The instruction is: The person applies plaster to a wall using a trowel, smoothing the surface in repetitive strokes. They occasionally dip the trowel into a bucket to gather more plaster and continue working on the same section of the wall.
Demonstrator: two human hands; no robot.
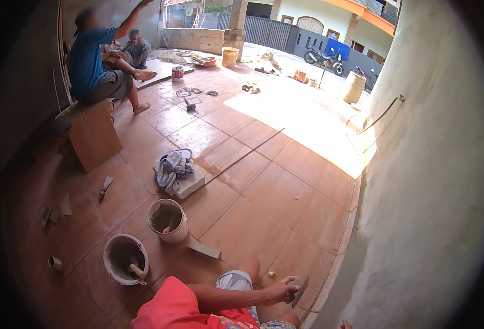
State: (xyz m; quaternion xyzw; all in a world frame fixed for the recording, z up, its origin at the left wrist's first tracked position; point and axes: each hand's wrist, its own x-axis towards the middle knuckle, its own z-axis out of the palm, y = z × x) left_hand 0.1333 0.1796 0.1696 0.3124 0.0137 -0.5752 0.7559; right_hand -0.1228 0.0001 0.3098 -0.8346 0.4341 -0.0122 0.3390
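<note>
My left hand (283,289) grips a thin, flat grey blade or plate (300,288), held beside the foot of the plastered wall (428,192) on my right. Only the fingertips of my right hand (346,324) show at the bottom edge, near that wall; what they hold, if anything, is hidden. Left of my legs stand two white buckets with grey mix, the nearer one (110,257) with a handled tool inside, the farther one (180,230) also with a tool. A pale offcut strip (202,249) lies beside them on the brown tiled floor (258,219).
A person in blue (88,71) sits at left, arm raised; another (138,55) sits behind. A cloth (172,167) lies on a block by a long rod (242,156). Scraper (105,188), tile scraps (64,207), mallet (190,105), hose (382,112) and barrel (354,88) surround the floor.
</note>
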